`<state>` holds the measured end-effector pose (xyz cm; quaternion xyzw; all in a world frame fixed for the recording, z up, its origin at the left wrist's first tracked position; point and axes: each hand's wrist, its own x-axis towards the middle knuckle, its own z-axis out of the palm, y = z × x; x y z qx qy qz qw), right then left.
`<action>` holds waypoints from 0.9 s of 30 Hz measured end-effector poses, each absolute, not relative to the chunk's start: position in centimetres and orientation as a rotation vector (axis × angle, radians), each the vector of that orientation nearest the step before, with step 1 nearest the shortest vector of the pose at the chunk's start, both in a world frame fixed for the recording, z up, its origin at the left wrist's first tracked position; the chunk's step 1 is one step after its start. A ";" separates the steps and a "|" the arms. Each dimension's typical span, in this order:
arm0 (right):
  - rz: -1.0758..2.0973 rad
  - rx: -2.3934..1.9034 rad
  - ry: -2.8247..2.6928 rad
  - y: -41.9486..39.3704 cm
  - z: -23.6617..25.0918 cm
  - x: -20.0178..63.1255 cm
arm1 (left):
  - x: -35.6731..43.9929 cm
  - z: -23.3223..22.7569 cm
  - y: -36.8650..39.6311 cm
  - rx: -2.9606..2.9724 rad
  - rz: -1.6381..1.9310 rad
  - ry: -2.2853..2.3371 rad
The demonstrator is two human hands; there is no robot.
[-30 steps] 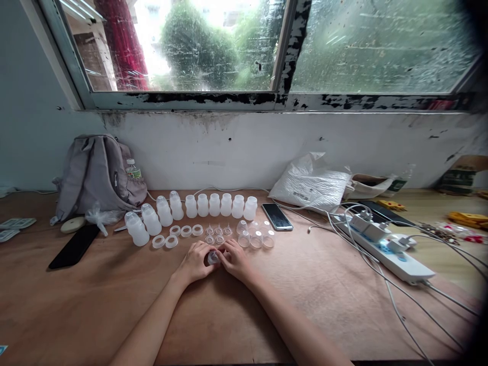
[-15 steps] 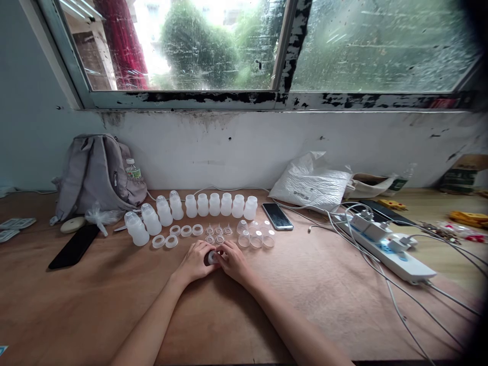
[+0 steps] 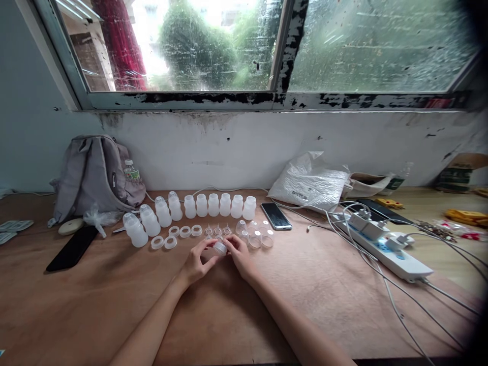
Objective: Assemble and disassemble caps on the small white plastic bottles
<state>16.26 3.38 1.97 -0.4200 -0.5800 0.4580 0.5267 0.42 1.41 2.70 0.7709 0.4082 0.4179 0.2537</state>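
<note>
My left hand (image 3: 199, 263) and my right hand (image 3: 238, 254) meet low over the table, fingers closed around a white bottle collar ring (image 3: 220, 248). The ring is tilted; whether a nipple sits in it, I cannot tell. Just beyond my fingers lie several clear bottle nipples (image 3: 227, 232), partly hidden by the hands. Clear dome caps (image 3: 267, 241) are grouped beside my right hand. Further left are loose white collar rings (image 3: 170, 247). Behind them stands a curved row of frosted baby bottles (image 3: 213, 206); those at the left end wear clear caps (image 3: 131, 220).
A phone (image 3: 276, 216) lies right of the bottles, before a white plastic package (image 3: 308, 180). A power strip (image 3: 404, 267) with plugs and trailing cables occupies the right. At left are a grey backpack (image 3: 89, 173), a black flat object (image 3: 72, 249) and a clear plastic bag (image 3: 99, 216).
My hands have turned the collar ring so its pale face shows more, lifting it slightly to the right. A dark round opening that showed between my fingers is out of sight. The left fingers have spread wider.
</note>
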 end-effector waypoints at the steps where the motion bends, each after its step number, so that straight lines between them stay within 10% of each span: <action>1: 1.173 -0.990 -1.355 3.5 1.9 16.2 | 0.5 2.7 1.3 2.079 1.147 1.138; 8: 1.443 -0.918 -1.243 3.1 1.9 15.8 | 0.9 2.3 1.6 1.880 1.215 1.265; 27: 0.941 -1.128 -1.584 3.8 0.2 15.9 | 1.1 2.7 1.0 1.971 1.059 1.189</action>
